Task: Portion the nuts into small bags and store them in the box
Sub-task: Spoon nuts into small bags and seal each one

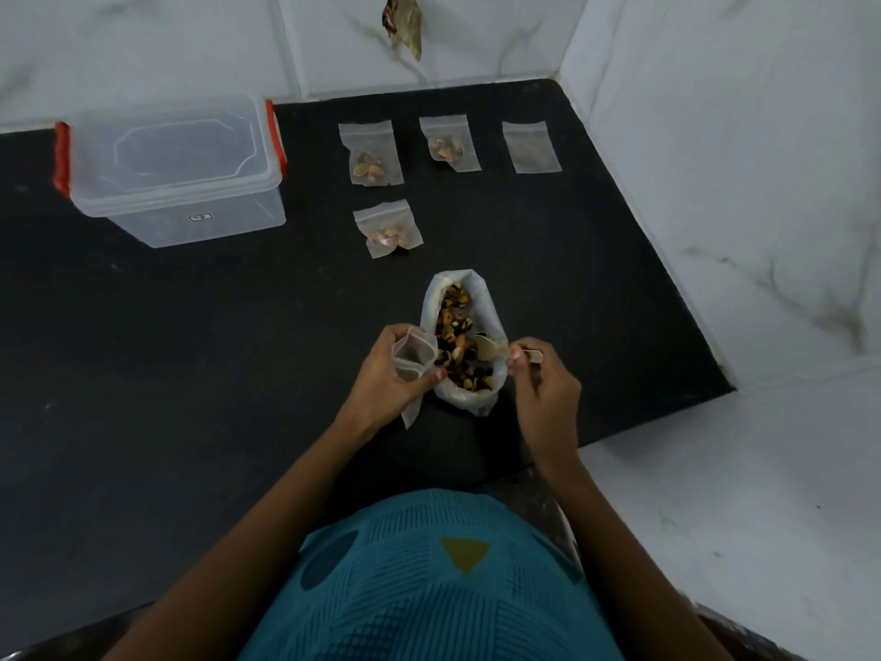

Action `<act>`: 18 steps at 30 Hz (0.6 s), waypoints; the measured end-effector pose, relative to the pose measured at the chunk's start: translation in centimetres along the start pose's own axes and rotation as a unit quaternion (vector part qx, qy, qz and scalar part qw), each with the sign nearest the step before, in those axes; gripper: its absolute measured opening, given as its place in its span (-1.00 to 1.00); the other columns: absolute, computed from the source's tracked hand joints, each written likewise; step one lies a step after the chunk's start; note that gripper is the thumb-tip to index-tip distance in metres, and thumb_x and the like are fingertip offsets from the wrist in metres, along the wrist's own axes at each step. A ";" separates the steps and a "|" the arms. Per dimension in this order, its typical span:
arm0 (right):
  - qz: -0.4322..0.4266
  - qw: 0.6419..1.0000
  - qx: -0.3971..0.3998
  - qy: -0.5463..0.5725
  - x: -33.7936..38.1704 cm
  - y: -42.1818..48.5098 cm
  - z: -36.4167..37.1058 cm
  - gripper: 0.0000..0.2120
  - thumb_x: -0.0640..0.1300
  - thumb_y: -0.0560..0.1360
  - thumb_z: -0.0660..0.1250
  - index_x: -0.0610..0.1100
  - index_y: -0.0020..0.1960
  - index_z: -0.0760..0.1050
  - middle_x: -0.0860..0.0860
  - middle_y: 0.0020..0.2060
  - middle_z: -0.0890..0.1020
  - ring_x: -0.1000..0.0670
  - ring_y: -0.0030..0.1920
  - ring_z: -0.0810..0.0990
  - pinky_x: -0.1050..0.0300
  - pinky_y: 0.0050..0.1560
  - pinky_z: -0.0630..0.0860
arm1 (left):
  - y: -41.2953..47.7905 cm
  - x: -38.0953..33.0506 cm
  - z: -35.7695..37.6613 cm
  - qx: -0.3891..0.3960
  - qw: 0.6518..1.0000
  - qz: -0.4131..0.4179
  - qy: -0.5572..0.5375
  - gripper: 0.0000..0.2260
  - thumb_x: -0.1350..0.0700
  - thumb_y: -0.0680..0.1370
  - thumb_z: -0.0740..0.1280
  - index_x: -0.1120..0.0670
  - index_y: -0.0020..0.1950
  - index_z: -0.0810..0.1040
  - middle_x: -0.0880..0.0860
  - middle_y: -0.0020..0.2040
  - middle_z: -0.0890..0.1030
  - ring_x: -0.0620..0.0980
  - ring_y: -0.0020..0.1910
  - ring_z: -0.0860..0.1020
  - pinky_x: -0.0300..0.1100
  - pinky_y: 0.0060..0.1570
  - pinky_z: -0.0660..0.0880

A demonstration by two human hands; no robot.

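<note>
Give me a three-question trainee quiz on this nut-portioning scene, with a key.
1. How many small bags lying on the counter hold nuts? A) one B) three C) five
2. True or false: the box already has filled bags inside.
3. Fill in: the left hand holds open an empty ____ while the right hand holds a spoon in the large bag.
Key: 1 B; 2 false; 3 small bag.

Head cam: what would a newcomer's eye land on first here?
The open bag of mixed nuts, centre of the black counter: the left hand holds a small bag open beside it, the right hand pinches a pale scoop at its rim. Behind lie four small bags, three plainly holding nuts; a clear red-clasped box stands far left.
</note>
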State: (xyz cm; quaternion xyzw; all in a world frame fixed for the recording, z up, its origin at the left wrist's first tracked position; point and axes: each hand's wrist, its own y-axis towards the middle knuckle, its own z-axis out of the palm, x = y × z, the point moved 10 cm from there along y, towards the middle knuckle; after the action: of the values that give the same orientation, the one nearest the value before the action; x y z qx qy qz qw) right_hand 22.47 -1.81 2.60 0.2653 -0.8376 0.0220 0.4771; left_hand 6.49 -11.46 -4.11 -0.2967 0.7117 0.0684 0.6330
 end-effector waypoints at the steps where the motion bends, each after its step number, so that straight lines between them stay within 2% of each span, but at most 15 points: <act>1: 0.016 1.000 -0.008 0.015 -0.4 0.0 -0.2 -0.87 -0.34 0.54 0.20 -0.28 0.02 0.51 0.01 -0.22 0.54 0.26 -0.24 0.52 0.48 -0.15 0.42 | 0.0 0.0 0.1 0.003 1.000 0.000 -0.002 -0.58 0.21 0.42 0.43 0.00 0.19 0.35 -0.05 0.18 0.44 -0.12 0.21 0.42 -0.41 -0.06 0.38; 5: 0.062 0.996 -0.014 0.059 -1.3 -0.5 -0.3 -0.87 -0.32 0.55 0.19 -0.18 -0.01 0.50 0.12 -0.28 0.54 0.25 -0.23 0.54 0.40 -0.16 0.46 | 0.1 0.2 0.2 0.006 1.000 -0.004 -0.013 -0.59 0.21 0.42 0.43 0.02 0.19 0.36 -0.03 0.17 0.46 -0.11 0.20 0.43 -0.40 -0.04 0.39; 8: 0.140 0.985 -0.028 0.097 -2.9 -0.9 0.2 -0.87 -0.26 0.57 0.19 -0.22 0.01 0.52 0.10 -0.28 0.56 0.24 -0.25 0.55 0.33 -0.14 0.50 | 0.0 0.1 0.3 0.010 1.000 -0.005 -0.014 -0.59 0.21 0.42 0.43 0.00 0.18 0.36 -0.11 0.11 0.46 -0.15 0.16 0.43 -0.42 -0.03 0.37; 12: 0.281 0.935 -0.054 0.210 -6.2 -1.2 0.7 -0.85 -0.23 0.57 0.19 -0.14 -0.10 0.52 -0.01 -0.31 0.58 0.16 -0.31 0.55 0.26 -0.18 0.51 | -0.1 0.2 0.4 0.013 1.000 -0.009 -0.019 -0.59 0.20 0.42 0.43 -0.01 0.17 0.35 -0.13 0.09 0.46 -0.19 0.14 0.42 -0.42 -0.04 0.37; 18: 0.322 0.894 -0.077 0.301 -7.5 -1.1 0.1 -0.84 -0.26 0.57 0.18 -0.15 -0.12 0.50 -0.06 -0.32 0.56 0.11 -0.33 0.55 0.26 -0.25 0.49 | 0.0 0.1 0.3 0.014 1.000 -0.007 -0.012 -0.58 0.20 0.41 0.44 0.01 0.18 0.36 -0.08 0.13 0.46 -0.15 0.16 0.43 -0.41 -0.02 0.37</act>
State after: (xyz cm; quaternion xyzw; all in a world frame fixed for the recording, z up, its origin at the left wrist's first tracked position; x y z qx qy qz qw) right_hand 26.00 0.37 -3.77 -0.0759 -0.6924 0.1892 0.6921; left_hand 6.77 -11.36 -4.27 -0.2923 0.7029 0.0575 0.6459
